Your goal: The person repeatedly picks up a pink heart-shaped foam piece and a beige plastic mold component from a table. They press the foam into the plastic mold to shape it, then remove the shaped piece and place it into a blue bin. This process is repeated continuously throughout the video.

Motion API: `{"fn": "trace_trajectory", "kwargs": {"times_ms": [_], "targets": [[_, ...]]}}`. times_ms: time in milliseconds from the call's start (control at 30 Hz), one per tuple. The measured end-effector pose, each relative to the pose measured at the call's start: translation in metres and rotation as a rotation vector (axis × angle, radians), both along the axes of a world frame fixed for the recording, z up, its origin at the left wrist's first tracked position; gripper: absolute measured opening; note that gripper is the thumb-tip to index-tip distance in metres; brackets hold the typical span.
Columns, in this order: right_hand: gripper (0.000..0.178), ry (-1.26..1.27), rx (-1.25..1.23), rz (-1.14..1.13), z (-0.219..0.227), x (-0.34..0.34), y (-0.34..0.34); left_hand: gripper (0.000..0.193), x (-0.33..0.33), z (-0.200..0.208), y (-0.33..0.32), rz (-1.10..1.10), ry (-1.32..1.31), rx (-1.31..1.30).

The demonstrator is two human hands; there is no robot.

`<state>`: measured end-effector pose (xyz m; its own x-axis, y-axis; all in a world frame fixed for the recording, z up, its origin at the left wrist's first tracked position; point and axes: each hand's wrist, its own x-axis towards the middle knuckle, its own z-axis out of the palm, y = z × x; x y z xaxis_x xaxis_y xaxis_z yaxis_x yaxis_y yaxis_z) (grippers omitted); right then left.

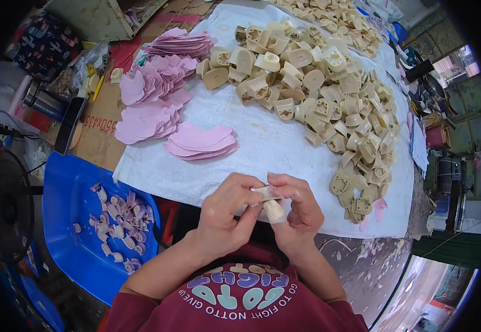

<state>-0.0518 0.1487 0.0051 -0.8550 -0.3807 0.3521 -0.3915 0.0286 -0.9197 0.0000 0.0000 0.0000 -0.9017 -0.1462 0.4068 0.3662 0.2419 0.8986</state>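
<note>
Close to the table's front edge, both hands meet around one small beige shoe heel [266,193], mostly hidden by the fingers, with a bit of pink at its edges. My left hand [226,207] pinches it from the left between thumb and fingers. From the other side my right hand [298,207] grips it, its thumb wrapped in a pale covering [274,211]. Beyond the hands, a large heap of beige shoe heels [312,80] spreads over the white sheet [218,180]. Stacks of curved pink cut pieces [201,141] lie to the left.
At the lower left stands a blue basin [74,243] holding several heels with pink covering. A black fan [5,205] is at the far left. A phone [70,126], a dark flask [47,102] and a yellow pen [98,87] sit on cardboard [105,146].
</note>
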Motion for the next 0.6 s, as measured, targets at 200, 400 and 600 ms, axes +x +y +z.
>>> {"fn": "trace_trajectory", "kwargs": {"times_ms": [200, 400, 600], "targets": [[0.023, 0.203, 0.109, 0.049, 0.000, -0.011, -0.001, 0.021, -0.004, 0.001, 0.002, -0.098, -0.159, 0.276], [0.021, -0.092, 0.085, 0.201, -0.003, -0.024, 0.003, 0.015, -0.006, -0.013, 0.007, 0.043, -0.229, 0.132], [0.021, -0.523, -0.150, 0.356, -0.008, -0.026, 0.019, 0.016, -0.007, 0.000, -0.005, -0.207, -0.611, 0.977]]}}
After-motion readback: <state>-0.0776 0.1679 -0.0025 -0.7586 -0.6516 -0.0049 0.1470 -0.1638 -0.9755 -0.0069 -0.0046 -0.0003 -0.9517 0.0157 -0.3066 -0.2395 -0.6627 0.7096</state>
